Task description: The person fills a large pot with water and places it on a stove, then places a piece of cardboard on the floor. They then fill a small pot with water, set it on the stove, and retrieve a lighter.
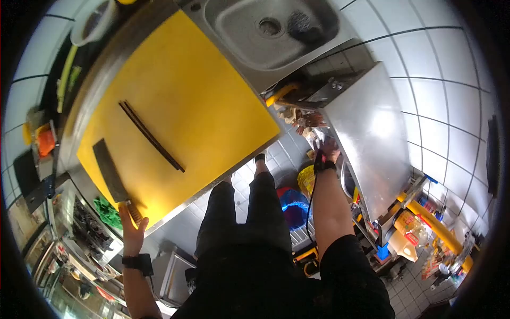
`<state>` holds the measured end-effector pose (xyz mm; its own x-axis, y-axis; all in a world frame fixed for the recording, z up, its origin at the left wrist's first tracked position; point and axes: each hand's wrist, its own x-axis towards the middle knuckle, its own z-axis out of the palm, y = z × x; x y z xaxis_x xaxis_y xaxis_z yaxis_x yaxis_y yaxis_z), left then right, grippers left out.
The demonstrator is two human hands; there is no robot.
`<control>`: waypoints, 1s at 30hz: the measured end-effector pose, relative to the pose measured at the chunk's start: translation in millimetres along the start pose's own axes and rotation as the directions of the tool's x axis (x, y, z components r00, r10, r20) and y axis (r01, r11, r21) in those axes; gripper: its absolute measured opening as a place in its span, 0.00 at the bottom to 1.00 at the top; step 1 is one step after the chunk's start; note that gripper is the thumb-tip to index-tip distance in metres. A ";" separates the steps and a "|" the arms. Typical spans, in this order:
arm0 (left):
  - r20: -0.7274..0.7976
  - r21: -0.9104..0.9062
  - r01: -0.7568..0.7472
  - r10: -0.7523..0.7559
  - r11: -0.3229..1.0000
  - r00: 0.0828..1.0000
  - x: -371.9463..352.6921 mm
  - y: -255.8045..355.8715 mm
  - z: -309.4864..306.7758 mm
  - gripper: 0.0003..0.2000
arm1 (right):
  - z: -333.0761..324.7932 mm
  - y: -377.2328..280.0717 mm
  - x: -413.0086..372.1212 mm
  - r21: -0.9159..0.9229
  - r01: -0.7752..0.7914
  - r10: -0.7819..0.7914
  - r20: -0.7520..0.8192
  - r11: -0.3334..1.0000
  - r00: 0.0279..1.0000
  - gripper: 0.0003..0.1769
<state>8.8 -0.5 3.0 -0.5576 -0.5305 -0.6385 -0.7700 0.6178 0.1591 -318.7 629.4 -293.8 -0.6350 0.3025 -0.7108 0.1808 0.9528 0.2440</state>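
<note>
Left hand [131,226] loosely spread, fingertips on cleaver [111,175] handle. I'd wrap it fully, blade kept flat on the yellow board [202,106] just ahead. Right hand [326,151]: grip can't be told.

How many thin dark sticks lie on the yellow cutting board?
2. The thin dark sticks lie side by side, diagonally across the yellow rectangular cutting board. None seems hidden.

The right hand [328,151] reaches into clutter [300,117] beside a steel counter [372,133], and its fingers are too blurred to tell what they touch. A dark lump [304,25] in the sink [228,26] is unclear. 1 white jug [95,21] is cut off at the top edge.
</note>
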 end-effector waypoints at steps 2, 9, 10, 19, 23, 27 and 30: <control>-0.017 -0.002 0.018 -0.018 1.000 1.000 0.6 -2.7 4.8 0.46 | -7.7 -11.6 0.7 -0.074 0.025 -0.030 -0.066 0.997 0.997 0.41; -0.013 -0.037 0.041 -0.042 0.998 0.999 0.6 -4.0 5.1 0.47 | 23.2 21.1 34.8 -0.644 0.126 -0.390 -0.285 0.755 0.876 0.26; -0.020 -0.019 0.028 -0.028 0.999 0.999 1.7 -4.2 5.9 0.47 | 13.2 18.2 28.7 -0.652 0.226 -0.484 -0.246 0.723 0.839 0.24; -0.058 -0.099 0.045 -0.051 0.994 0.997 1.6 -3.3 10.6 0.47 | 66.7 58.3 108.5 -0.617 0.345 -0.563 -0.196 0.707 0.803 0.23; -0.048 -0.104 0.005 -0.010 0.995 0.999 3.1 -5.1 8.0 0.46 | -15.4 -5.0 6.1 -0.451 0.328 -0.475 -0.265 0.830 0.839 0.25; 0.007 -0.069 -0.008 0.009 0.998 1.000 7.0 -10.7 4.8 0.43 | 13.8 -30.0 -52.4 0.522 -0.037 -0.080 -0.062 -0.852 0.995 0.39; 0.116 -0.287 0.043 -0.010 0.957 0.993 2.5 -3.1 -8.1 0.42 | 91.6 5.6 -90.6 0.615 -0.026 -0.155 -0.158 -0.788 0.975 0.26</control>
<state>7.2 -8.4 7.0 -0.5099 -0.4659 -0.7231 -0.8501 0.4015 0.3408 -191.4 609.7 -288.5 -0.7657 0.1429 -0.6271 0.3356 -0.7429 -0.5791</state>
